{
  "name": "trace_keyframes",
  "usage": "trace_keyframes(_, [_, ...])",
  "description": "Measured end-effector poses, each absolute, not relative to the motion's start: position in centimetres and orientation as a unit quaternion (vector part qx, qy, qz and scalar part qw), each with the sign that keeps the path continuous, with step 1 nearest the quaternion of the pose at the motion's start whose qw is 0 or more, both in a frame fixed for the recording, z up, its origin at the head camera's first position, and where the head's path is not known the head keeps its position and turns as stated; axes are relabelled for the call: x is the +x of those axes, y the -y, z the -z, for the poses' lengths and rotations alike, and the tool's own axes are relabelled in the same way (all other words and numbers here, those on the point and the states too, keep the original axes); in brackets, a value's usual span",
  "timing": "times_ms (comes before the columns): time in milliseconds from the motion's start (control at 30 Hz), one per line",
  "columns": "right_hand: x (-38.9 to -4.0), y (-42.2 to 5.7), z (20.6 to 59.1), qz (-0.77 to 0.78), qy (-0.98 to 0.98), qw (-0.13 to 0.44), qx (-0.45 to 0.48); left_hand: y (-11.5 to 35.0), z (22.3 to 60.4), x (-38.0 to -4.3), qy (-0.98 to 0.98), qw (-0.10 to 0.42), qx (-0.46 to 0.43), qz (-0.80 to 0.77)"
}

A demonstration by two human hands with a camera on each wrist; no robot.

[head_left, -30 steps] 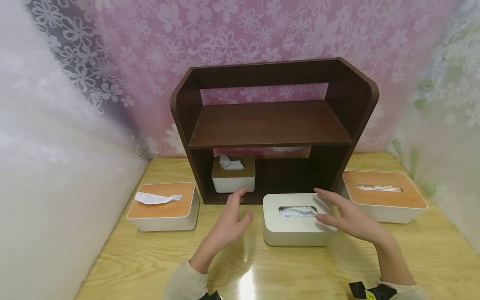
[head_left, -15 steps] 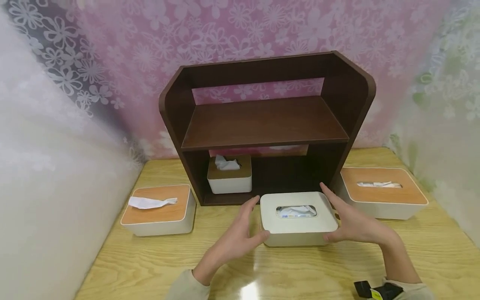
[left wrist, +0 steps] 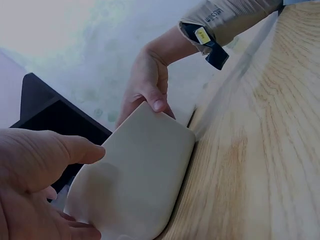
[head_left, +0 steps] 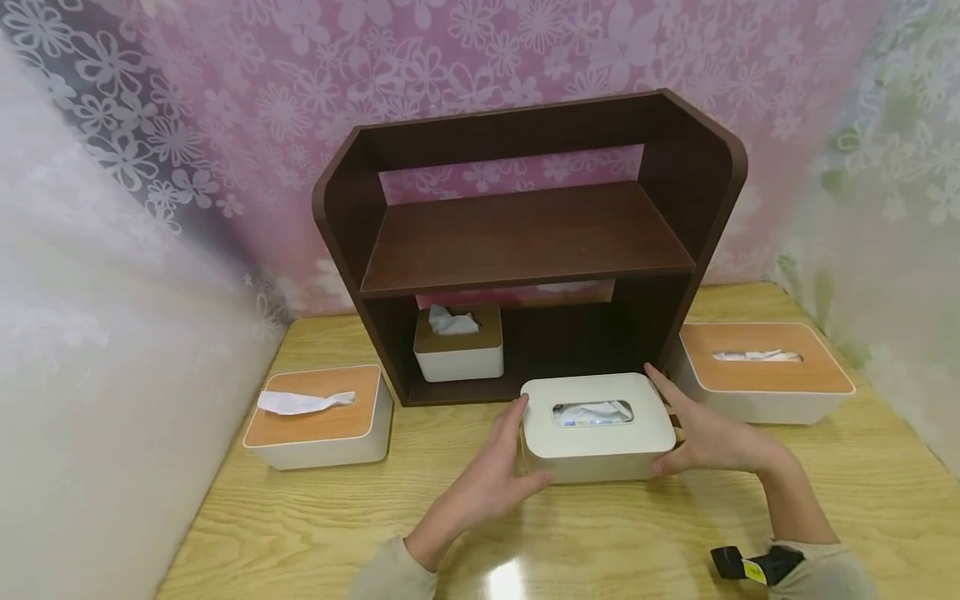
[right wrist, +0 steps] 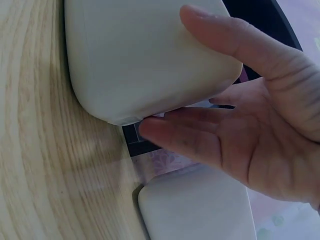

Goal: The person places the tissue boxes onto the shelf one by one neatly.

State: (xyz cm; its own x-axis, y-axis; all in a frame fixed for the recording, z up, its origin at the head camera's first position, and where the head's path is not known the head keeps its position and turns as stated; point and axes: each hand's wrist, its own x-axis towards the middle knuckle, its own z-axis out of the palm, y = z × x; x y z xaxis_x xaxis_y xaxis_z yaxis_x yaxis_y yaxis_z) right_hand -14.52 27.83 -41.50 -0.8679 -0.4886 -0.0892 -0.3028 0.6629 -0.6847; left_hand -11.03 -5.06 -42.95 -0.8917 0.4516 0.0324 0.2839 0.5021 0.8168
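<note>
A white tissue box (head_left: 592, 442) with an oval slot sits in front of the shelf, tissue showing in the slot. My left hand (head_left: 487, 479) holds its left end, thumb at the front face and fingers along the side. At the opposite end my right hand (head_left: 712, 437) grips it the same way, its thumb on the front corner. The left wrist view shows the box's plain front (left wrist: 140, 165) between both hands. In the right wrist view the right thumb lies on the box wall (right wrist: 150, 55), with the fingers at its end.
A dark brown two-tier shelf (head_left: 525, 242) stands behind. A small square tissue box (head_left: 459, 363) occupies its lower left. Wood-topped tissue boxes flank it, one at left (head_left: 322, 454) and one at right (head_left: 772, 406). Patterned curtains surround the wooden table (head_left: 300, 533).
My left hand has moved right, from beside the shelf's small box to the white tissue box's left end. The right hand has slid off the lid to grip the right end.
</note>
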Motion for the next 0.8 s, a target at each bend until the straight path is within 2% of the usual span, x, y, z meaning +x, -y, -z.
trace_keyframes(300, [-14.93,-28.31,41.78,0.398,-0.874,0.157,-0.232,4.89,43.20,-11.67,-0.856,0.075,0.211,-0.466])
trace_keyframes(567, [-15.14,-28.51,41.77,0.426,-0.858,0.183,-0.223,5.06,43.45,-11.85,-0.854,0.082,0.200,-0.473])
trace_keyframes(800, [-14.97,-28.81,41.97,0.421,-0.860,0.174,-0.230,4.95,43.68,-11.68,-0.855,0.083,0.196,-0.474])
